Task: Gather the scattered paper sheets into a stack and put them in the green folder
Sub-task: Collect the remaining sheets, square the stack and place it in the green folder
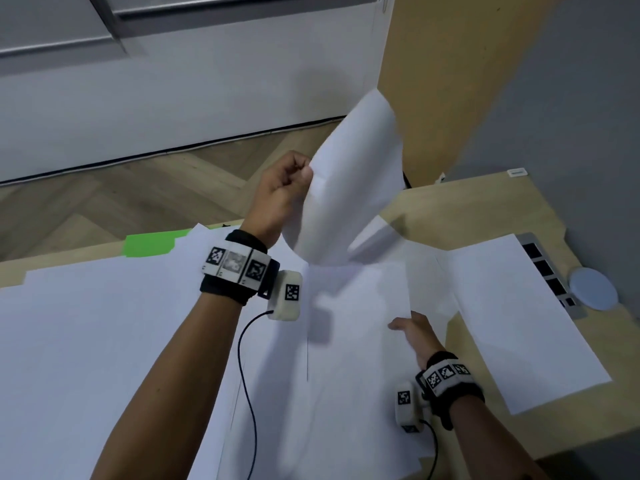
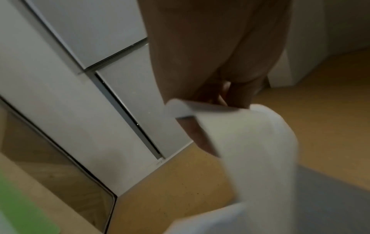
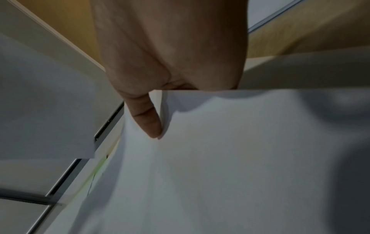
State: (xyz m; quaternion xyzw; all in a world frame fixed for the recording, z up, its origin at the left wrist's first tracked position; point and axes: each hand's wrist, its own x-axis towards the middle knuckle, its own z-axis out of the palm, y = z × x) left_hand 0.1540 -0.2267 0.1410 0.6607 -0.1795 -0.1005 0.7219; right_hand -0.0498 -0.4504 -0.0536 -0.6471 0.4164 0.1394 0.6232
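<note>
From the head view, a curling white sheet (image 1: pixel 349 188) is being pinched aloft by the left hand (image 1: pixel 280 192), while the right hand (image 1: pixel 414 336) is being slid under the edge of another sheet (image 1: pixel 360 306) among the papers on the desk (image 1: pixel 491 209); the green folder (image 1: pixel 149 244) is lying beyond the left wrist, mostly covered by paper. From the left wrist view, the raised sheet (image 2: pixel 252 142) is being gripped between thumb and curled fingers (image 2: pixel 238 95), with the folder (image 2: pixel 22 210) low at the left. From the right wrist view, the lower sheet (image 3: pixel 240 158) is being held by the right hand (image 3: pixel 170 55), thumb on top and fingers hidden beneath.

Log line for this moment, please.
left hand: holds raised sheet | right hand: grips edge of sheet on desk | green folder: mostly covered by paper | loose sheet: lying far right
</note>
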